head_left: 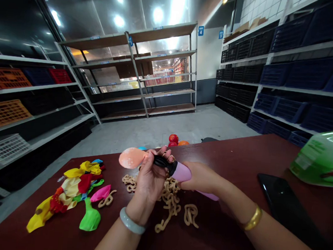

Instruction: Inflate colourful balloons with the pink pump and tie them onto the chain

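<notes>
Held above the desk (228,155), between our two hands, we see a peach balloon (131,157) on the black nozzle (163,163) of a lilac pump (182,172). The long axis of the pump slopes gently down from left to right; its nozzle points left and slightly up, and the rounded end of the balloon continues about the same line, leftward. The fingers of our left hand (151,178), palm up, are closed about the balloon's neck where it meets the nozzle. The fingers of our right hand (201,176) are clenched around the pump's lilac body. Below our hands we note a loose heap of tan coiled strips (172,197), with a separate curl (191,214) just to the right. To the left lie mixed deflated balloons (75,187), a green balloon (91,216) among the nearest to us. On the right side of the desk we find a black phone (282,197), its long axis running away from us and leftward, near a green bottle (321,158)
</notes>
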Available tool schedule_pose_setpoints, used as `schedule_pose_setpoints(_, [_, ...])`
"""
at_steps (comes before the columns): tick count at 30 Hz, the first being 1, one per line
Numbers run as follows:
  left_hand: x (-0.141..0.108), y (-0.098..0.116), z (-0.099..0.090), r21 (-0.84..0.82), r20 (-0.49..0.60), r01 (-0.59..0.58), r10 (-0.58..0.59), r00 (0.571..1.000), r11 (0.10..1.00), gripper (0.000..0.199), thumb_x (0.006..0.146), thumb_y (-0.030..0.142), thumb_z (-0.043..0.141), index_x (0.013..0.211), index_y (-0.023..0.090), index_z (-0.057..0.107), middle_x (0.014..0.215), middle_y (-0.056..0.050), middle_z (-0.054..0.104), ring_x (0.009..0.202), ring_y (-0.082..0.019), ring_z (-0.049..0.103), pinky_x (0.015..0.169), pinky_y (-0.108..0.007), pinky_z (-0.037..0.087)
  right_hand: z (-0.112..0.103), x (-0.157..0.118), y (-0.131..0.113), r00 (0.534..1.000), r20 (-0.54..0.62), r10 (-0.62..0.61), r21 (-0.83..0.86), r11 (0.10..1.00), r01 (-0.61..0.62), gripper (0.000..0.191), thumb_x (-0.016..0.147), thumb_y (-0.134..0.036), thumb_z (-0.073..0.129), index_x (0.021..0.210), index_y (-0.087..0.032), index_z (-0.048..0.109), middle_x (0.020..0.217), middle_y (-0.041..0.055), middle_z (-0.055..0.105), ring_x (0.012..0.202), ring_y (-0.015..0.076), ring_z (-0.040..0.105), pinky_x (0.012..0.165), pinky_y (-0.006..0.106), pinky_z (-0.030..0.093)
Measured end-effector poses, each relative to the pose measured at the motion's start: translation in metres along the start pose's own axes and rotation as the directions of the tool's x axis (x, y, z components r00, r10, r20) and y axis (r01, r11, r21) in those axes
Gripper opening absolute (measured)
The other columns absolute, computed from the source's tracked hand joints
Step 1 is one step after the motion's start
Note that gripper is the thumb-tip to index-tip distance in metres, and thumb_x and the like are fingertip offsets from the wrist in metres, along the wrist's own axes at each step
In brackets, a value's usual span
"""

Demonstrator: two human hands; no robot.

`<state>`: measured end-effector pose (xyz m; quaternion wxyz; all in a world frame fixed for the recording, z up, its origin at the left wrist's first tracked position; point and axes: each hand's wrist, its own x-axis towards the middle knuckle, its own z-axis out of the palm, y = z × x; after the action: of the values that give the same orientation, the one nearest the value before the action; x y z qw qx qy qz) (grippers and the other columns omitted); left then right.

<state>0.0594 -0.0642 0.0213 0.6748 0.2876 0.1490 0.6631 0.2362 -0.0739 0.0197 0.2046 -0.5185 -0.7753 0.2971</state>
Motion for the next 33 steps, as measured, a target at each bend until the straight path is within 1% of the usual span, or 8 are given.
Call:
schedule_pose_setpoints(4, [-0.001, -0.003, 0.003, -0.017, 0.022, -0.018, 0.018, 1.000, 1.000, 0.019, 0.085, 0.036, 0.065, 0.083, 0.018, 0.060, 0.094, -0.007, 0.064, 0.087, -0.021, 0.062, 0.082, -0.041, 0.050, -0.001, -0.001, 0.001, 1.000, 0.018, 0.003, 0.014, 1.000, -0.003, 0.037, 0.064, -0.040, 0.069, 0.098, -0.026, 0.064, 0.082, -0.0015, 0.070, 0.064, 0.0156, 0.061, 0.051, 0.024, 0.035])
schedule_pose_setpoints(10, [0.003, -0.004, 0.004, -0.067, 0.031, -0.024, 0.027, 0.999, 0.997, 0.017, 0.087, 0.031, 0.063, 0.079, 0.018, 0.055, 0.074, -0.001, 0.048, 0.068, -0.013, 0.050, 0.065, -0.028, 0.045, 0.002, -0.001, -0.003, 0.998, -0.066, -0.012, -0.149, 0.989, 0.002, 0.039, 0.064, -0.046, 0.068, 0.097, -0.027, 0.063, 0.086, 0.0000, 0.071, 0.071, 0.0190, 0.063, 0.052, 0.025, 0.033])
schedule_pose_setpoints(13, [0.012, 0.011, -0.006, -0.086, -0.019, -0.053, 0.051, 0.999, 0.995, 0.018, 0.089, 0.029, 0.059, 0.077, 0.018, 0.053, 0.073, -0.001, 0.047, 0.067, -0.014, 0.049, 0.064, -0.029, 0.045, 0.001, 0.000, -0.002, 0.996, -0.093, -0.002, -0.274, 0.961, -0.023, 0.040, 0.066, -0.050, 0.067, 0.098, -0.026, 0.063, 0.090, 0.0024, 0.071, 0.076, 0.0216, 0.064, 0.054, 0.026, 0.032])
schedule_pose_setpoints(16, [0.023, 0.036, -0.023, -0.095, -0.079, -0.117, 0.109, 0.991, 0.989, 0.022, 0.092, 0.030, 0.053, 0.075, 0.017, 0.051, 0.072, -0.002, 0.048, 0.067, -0.014, 0.049, 0.063, -0.029, 0.045, -0.005, 0.002, 0.004, 0.997, -0.080, 0.015, -0.379, 0.924, -0.044, 0.040, 0.068, -0.053, 0.065, 0.097, -0.026, 0.062, 0.089, 0.0035, 0.071, 0.078, 0.0230, 0.065, 0.056, 0.028, 0.031])
schedule_pose_setpoints(19, [0.032, 0.061, -0.035, -0.085, -0.111, -0.204, 0.194, 0.975, 0.975, 0.023, 0.094, 0.030, 0.048, 0.074, 0.017, 0.050, 0.070, -0.002, 0.048, 0.065, -0.014, 0.048, 0.061, -0.028, 0.044, -0.009, 0.003, 0.012, 0.995, -0.097, 0.031, -0.445, 0.893, -0.072, 0.037, 0.068, -0.050, 0.065, 0.096, -0.026, 0.061, 0.086, 0.0038, 0.070, 0.076, 0.0239, 0.065, 0.055, 0.028, 0.030])
schedule_pose_setpoints(22, [0.035, 0.072, -0.039, -0.039, -0.129, -0.283, 0.276, 0.952, 0.958, 0.022, 0.092, 0.029, 0.052, 0.074, 0.017, 0.049, 0.066, 0.000, 0.046, 0.061, -0.013, 0.047, 0.058, -0.026, 0.042, -0.008, 0.004, 0.016, 0.991, -0.131, 0.020, -0.499, 0.862, -0.083, 0.036, 0.069, -0.046, 0.064, 0.097, -0.024, 0.060, 0.086, 0.0050, 0.070, 0.074, 0.0248, 0.066, 0.055, 0.029, 0.030])
schedule_pose_setpoints(27, [0.028, 0.054, -0.028, 0.029, -0.167, -0.361, 0.360, 0.918, 0.932, 0.021, 0.087, 0.027, 0.061, 0.074, 0.018, 0.047, 0.065, 0.003, 0.045, 0.057, -0.010, 0.045, 0.055, -0.023, 0.039, 0.000, 0.001, 0.006, 0.990, -0.143, -0.015, -0.540, 0.839, -0.065, 0.038, 0.071, -0.048, 0.062, 0.098, -0.021, 0.058, 0.088, 0.0079, 0.070, 0.077, 0.0262, 0.066, 0.059, 0.031, 0.034])
schedule_pose_setpoints(33, [0.004, 0.004, 0.001, 0.016, -0.106, -0.237, 0.237, 0.966, 0.971, 0.021, 0.086, 0.028, 0.065, 0.076, 0.019, 0.048, 0.069, 0.002, 0.046, 0.060, -0.010, 0.047, 0.055, -0.024, 0.040, 0.010, -0.004, -0.012, 0.985, -0.170, -0.039, -0.469, 0.882, -0.046, 0.038, 0.072, -0.046, 0.062, 0.100, -0.021, 0.058, 0.088, 0.0073, 0.070, 0.076, 0.0253, 0.066, 0.059, 0.030, 0.034])
